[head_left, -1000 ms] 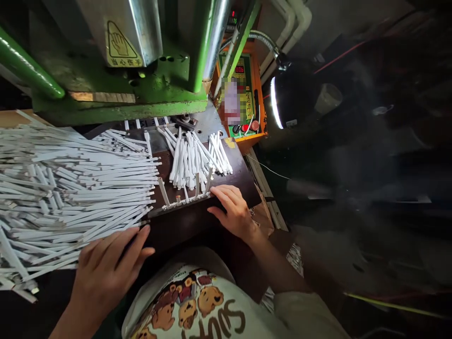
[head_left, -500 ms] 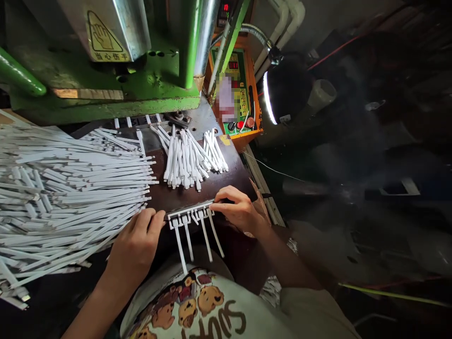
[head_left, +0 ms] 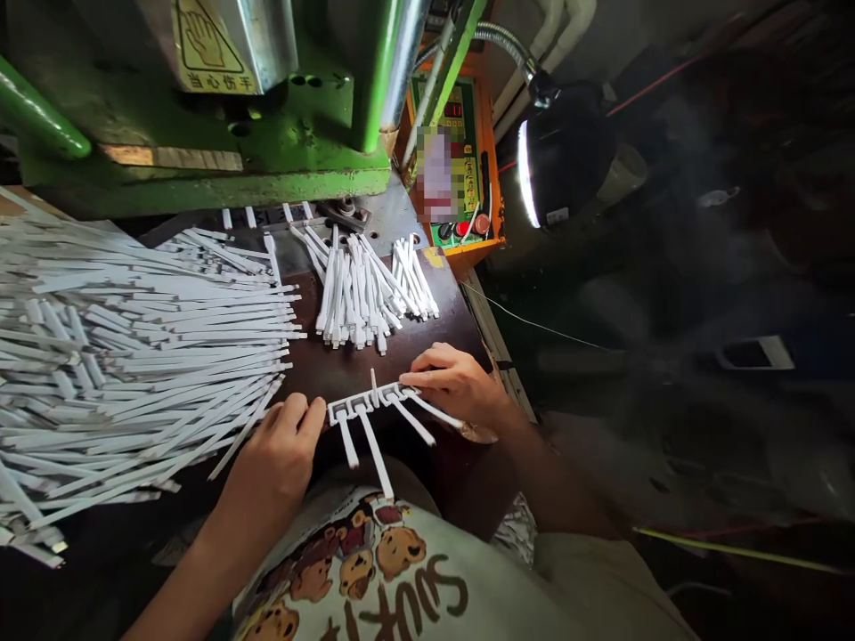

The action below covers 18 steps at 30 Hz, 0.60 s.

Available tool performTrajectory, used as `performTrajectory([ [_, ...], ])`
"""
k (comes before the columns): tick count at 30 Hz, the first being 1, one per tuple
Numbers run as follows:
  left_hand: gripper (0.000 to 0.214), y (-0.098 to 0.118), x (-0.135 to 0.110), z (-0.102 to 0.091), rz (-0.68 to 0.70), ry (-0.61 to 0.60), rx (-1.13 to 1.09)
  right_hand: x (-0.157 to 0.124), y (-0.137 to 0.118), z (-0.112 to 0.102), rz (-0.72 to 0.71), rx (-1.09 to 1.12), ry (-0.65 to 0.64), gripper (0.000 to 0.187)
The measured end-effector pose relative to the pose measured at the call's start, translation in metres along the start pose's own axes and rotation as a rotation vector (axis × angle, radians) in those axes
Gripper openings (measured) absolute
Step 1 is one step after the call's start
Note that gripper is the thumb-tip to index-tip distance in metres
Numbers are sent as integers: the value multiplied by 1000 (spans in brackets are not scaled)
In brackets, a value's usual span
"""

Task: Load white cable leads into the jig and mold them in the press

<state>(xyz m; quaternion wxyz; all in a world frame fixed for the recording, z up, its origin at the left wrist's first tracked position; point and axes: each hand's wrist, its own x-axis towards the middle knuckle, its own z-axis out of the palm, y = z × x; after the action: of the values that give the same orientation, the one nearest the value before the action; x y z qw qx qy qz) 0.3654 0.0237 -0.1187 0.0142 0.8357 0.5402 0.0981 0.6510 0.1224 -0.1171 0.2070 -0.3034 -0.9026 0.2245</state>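
Observation:
I hold a white plastic runner (head_left: 374,405) with several strips hanging off it, over the near edge of a dark brown work plate (head_left: 447,320). My left hand (head_left: 277,458) pinches its left end. My right hand (head_left: 454,383) pinches its right end, fingers closed on it. The strips point down toward my lap and splay at different angles. A loose heap of short white strips (head_left: 364,289) lies on the plate just beyond the runner.
A big pile of long white strips (head_left: 134,356) fills the left side. A green press (head_left: 200,169) with a hand-warning sticker stands behind. An orange control box (head_left: 458,178) and a lit lamp (head_left: 534,169) sit at the right; beyond is dark.
Both hands came together on the runner and lifted it off the plate's edge. Its strips, first pointing away, now hang toward me and have splayed apart.

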Motion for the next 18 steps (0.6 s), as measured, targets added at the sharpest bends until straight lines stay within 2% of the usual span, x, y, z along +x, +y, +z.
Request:
performTrajectory([
  [3, 23, 0, 0, -3, 18, -63, -61, 25, 4, -4, -16, 157, -147, 22],
  [5, 21, -4, 0, -2, 50, -56, -73, 53, 3, 3, 10, 256, -174, 27],
  [7, 19, -8, 1, -1, 84, -16, -54, 81, 1, 14, 72, 290, -60, 28],
  [10, 16, -12, 1, 1, 91, 49, -25, 99, 5, 25, 227, 321, 257, 24],
  [11, 16, -12, 0, 1, 99, 62, -30, 93, 8, 25, 289, 346, 371, 23],
  [13, 20, -13, -2, 2, 120, 82, -40, 61, 19, 19, 445, 374, 581, 21],
  [16, 25, -12, -7, 4, 107, 107, -33, -24, 38, -1, 753, 264, 827, 23],
  [18, 27, -12, -10, 5, 60, 98, -32, -83, 47, -18, 941, 25, 925, 31],
])
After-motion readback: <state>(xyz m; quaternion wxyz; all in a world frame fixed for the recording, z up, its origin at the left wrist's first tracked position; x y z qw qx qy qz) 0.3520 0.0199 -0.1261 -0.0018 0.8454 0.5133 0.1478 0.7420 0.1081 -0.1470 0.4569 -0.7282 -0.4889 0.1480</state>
